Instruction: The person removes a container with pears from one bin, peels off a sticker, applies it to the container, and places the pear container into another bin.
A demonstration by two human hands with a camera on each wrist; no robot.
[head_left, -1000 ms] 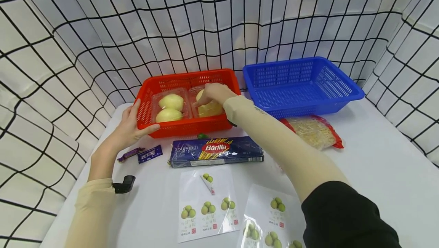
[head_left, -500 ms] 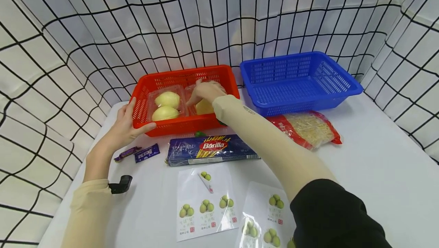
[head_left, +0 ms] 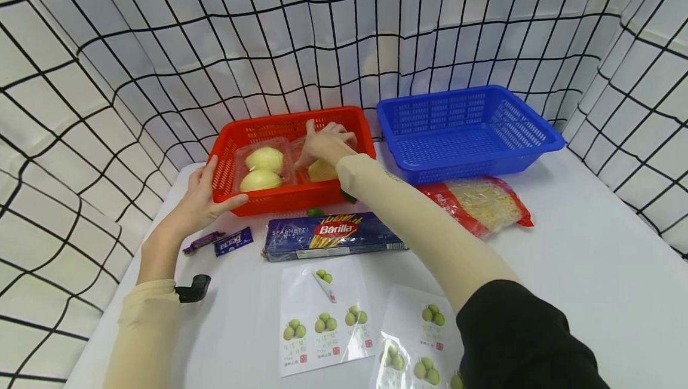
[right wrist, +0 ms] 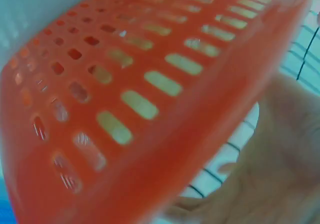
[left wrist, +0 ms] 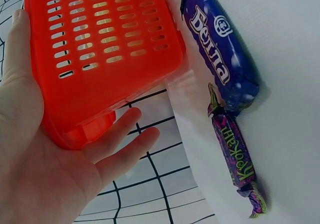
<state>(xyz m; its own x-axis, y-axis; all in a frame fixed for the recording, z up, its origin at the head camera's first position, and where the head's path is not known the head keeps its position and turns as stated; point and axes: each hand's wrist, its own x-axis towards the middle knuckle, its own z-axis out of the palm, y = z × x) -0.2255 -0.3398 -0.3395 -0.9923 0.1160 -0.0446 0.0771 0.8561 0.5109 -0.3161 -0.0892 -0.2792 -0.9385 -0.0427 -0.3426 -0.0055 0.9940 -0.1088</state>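
Observation:
A red basket (head_left: 269, 205) holds two clear plastic boxes side by side. Two pale yellow fruits (head_left: 260, 180) show in the left box (head_left: 290, 165). More yellow fruit (head_left: 321, 170) is partly visible in the right box, beneath my right hand (head_left: 325, 145). That hand reaches over the front rim with its fingers spread above the right box; some fingertips are hidden. My left hand (head_left: 196, 202) grips the basket's left front corner, thumb along the front rim and fingers against the left side. In the left wrist view, the thumb lies along the rim.
A blue basket (head_left: 457, 169) stands to the right, with a bag of dried noodles (head_left: 486, 205) before it. In front lie a spaghetti pack (head_left: 285, 239), two wrapped candies (head_left: 233, 241) and printed sticker sheets (head_left: 306, 299). Black netting (head_left: 355, 36) surrounds the table.
My right hand stays over the right box; its fingers have lifted and spread. The left hand keeps its hold on the corner. The view has shifted slightly.

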